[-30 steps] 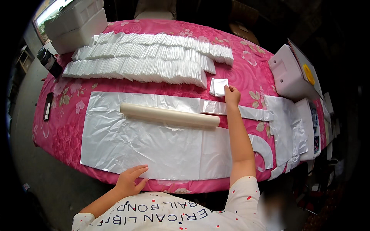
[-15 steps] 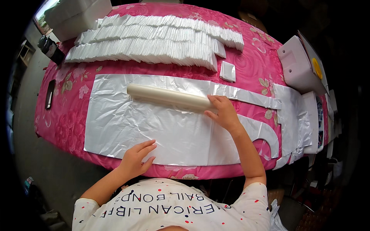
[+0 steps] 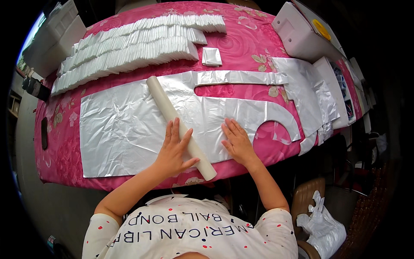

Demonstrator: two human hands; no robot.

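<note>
A thin silvery-white plastic apron (image 3: 116,134) lies flat, with a long strap (image 3: 241,77) and a curved cut-out at its right part. Across it slants a cream-coloured tube (image 3: 161,96), its near end reaching past the apron's front edge. My left hand (image 3: 174,149) rests on the tube's nearer half, fingers and thumb spread, not wrapped round it. Right of the tube, my right hand (image 3: 238,143) lies palm down on the apron, fingers outstretched, holding nothing.
Rows of folded white plastic packets (image 3: 125,58) stand at the far left; a single folded packet (image 3: 211,57) lies beside them. White foam boxes (image 3: 297,32) stand at the right. A black bottle (image 3: 36,88) and dark phone-like object (image 3: 44,134) are on the left. Pink floral cloth (image 3: 246,43) covers the table.
The tube has swung from lying crosswise to slanting towards me. My right hand has left its end and moved onto the apron; my left hand has come onto the tube. The view has shifted.
</note>
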